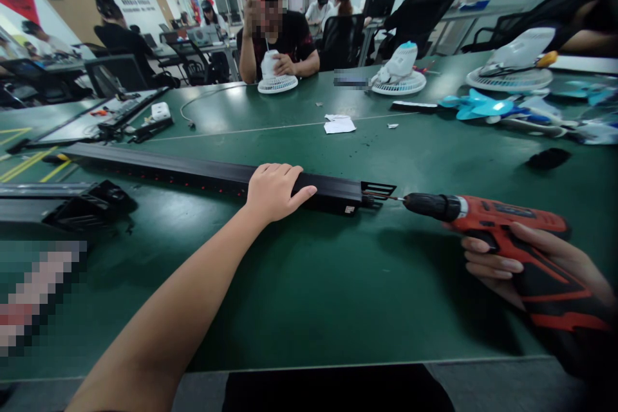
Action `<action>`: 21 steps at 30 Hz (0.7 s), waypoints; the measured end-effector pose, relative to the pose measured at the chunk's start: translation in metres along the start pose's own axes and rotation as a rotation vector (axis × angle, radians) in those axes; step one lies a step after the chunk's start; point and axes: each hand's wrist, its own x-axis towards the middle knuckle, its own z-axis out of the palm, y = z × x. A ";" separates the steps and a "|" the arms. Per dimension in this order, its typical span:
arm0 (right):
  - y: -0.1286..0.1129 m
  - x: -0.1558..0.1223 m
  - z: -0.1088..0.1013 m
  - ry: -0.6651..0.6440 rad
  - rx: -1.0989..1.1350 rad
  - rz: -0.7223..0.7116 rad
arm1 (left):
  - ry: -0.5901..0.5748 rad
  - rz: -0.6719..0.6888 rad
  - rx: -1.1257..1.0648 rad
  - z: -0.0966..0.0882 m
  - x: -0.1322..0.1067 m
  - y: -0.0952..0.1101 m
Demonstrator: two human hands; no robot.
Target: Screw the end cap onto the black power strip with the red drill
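A long black bar [207, 170], perhaps a housing, lies across the green table. Over its top and near side, close to the right end, my left hand [276, 192] grips it, fingers curled over the far edge and thumb pointing right. A slotted black end piece [379, 190] sticks out at that end. My right hand [502, 257] is wrapped round the handle of a red and black cordless drill [512, 212]. The drill's long thin bit points left and reaches the bar's end piece; whether it touches a screw there is too small to tell.
Another black bar [48, 203] lies at the left. White paper [339, 124], white fan parts [398, 71], blue fan blades [476, 105] and a dark scrap [548, 158] are on the table [309, 296]. Opposite, a co-worker [275, 19] handles a white fan [277, 80].
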 end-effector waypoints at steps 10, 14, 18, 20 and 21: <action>0.000 0.002 -0.002 -0.029 -0.066 -0.012 | 0.001 -0.001 0.005 0.000 0.000 0.000; 0.000 0.005 -0.007 -0.058 -0.052 -0.042 | 0.002 0.000 0.005 0.001 0.000 0.000; 0.000 0.009 -0.013 -0.076 -0.074 -0.058 | 0.001 0.002 0.006 0.000 0.000 0.000; 0.000 0.009 -0.014 -0.083 -0.076 -0.059 | 0.000 0.002 0.007 0.000 0.000 0.000; 0.000 0.009 -0.014 -0.082 -0.070 -0.062 | 0.001 0.001 0.007 0.000 0.000 0.001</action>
